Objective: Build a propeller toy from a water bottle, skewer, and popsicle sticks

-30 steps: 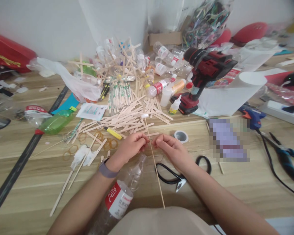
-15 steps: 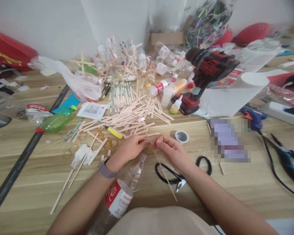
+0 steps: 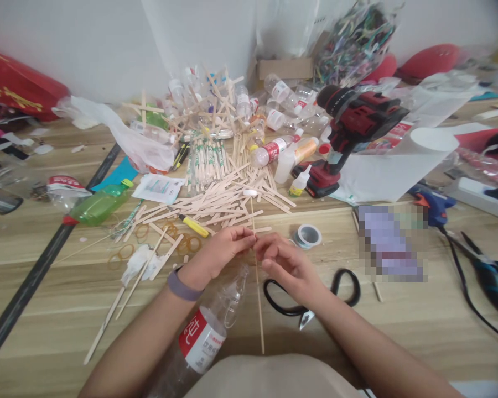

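Note:
A thin wooden skewer (image 3: 259,309) runs nearly upright through my fingers, with a white bottle cap (image 3: 249,192) at its top end. My left hand (image 3: 222,251) pinches the skewer below the cap. My right hand (image 3: 284,260) meets it from the right, fingers curled and fingertips at the skewer. A clear plastic bottle with a red and white label (image 3: 201,340) leans under my left forearm, its open neck just below my hands. Black-handled scissors (image 3: 282,301) lie partly beneath my right forearm.
Beyond my hands are craft sticks (image 3: 219,199), a yellow cutter (image 3: 193,225) and a wire spool (image 3: 308,236). A red drill (image 3: 357,121) stands behind, with pliers (image 3: 487,271) at the right and a green bottle (image 3: 102,203) at the left.
The skewer has swung from a slant to nearly upright, and its capped end has moved right and up. My right hand has shifted slightly, its fingers closer to my left fingertips.

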A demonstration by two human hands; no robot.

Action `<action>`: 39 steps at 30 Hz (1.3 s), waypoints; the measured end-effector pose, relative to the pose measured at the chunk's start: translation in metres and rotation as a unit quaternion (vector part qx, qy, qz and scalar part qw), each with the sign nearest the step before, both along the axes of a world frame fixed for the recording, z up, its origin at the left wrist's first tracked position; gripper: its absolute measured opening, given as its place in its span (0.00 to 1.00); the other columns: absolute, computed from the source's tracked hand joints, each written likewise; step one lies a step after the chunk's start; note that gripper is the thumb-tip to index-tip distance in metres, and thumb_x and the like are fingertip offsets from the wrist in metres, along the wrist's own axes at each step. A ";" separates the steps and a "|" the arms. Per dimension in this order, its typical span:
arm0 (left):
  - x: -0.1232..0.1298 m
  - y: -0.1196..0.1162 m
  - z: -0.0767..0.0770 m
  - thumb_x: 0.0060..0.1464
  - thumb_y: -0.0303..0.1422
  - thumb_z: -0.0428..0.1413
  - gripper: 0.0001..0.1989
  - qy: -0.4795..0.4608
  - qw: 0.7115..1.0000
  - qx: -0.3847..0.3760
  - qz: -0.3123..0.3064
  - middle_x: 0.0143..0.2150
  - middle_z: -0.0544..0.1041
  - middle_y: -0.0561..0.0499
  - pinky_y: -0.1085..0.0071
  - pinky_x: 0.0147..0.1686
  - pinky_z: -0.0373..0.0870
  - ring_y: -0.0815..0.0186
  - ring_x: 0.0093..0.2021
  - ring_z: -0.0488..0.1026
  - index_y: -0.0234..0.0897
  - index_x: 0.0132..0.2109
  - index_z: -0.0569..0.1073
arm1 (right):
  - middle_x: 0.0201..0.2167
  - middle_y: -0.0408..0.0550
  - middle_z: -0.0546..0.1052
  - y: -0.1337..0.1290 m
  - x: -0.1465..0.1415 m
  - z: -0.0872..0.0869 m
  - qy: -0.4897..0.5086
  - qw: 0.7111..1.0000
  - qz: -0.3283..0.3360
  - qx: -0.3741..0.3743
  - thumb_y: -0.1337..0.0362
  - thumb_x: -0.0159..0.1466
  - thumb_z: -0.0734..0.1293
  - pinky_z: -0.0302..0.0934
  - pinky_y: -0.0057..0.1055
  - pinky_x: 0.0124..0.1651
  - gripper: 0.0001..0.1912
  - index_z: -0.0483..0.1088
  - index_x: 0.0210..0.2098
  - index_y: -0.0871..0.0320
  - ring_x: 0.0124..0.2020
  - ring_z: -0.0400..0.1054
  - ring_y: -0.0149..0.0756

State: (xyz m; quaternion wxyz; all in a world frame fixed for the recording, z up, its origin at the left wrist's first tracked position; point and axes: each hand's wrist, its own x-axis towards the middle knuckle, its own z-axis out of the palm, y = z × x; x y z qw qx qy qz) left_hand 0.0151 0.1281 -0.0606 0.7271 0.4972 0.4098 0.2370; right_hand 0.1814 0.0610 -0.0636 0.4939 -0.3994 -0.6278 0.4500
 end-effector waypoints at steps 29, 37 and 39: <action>-0.029 0.022 0.043 0.52 0.41 0.62 0.12 -0.157 0.894 0.289 0.304 0.29 0.72 0.55 0.73 0.33 0.67 0.69 0.32 0.70 0.40 0.34 0.68 | 0.18 0.41 0.70 0.009 0.010 -0.003 -0.233 0.965 0.098 -0.066 0.62 0.67 0.61 0.51 0.28 0.26 0.17 0.65 0.22 0.55 0.20 0.61 0.31; -0.035 0.023 0.050 0.54 0.36 0.62 0.08 -0.192 0.882 0.296 0.311 0.29 0.69 0.56 0.73 0.33 0.69 0.72 0.28 0.68 0.41 0.39 0.72 | 0.17 0.39 0.63 0.009 0.014 -0.007 -0.296 0.928 0.227 0.014 0.59 0.69 0.60 0.47 0.28 0.26 0.22 0.61 0.19 0.57 0.20 0.54 0.28; -0.035 0.024 0.049 0.52 0.36 0.64 0.09 -0.205 0.868 0.312 0.326 0.32 0.70 0.56 0.74 0.32 0.68 0.72 0.29 0.67 0.41 0.38 0.72 | 0.17 0.39 0.62 0.009 0.016 -0.009 -0.298 0.920 0.253 0.023 0.56 0.69 0.61 0.47 0.28 0.26 0.24 0.60 0.17 0.57 0.21 0.54 0.28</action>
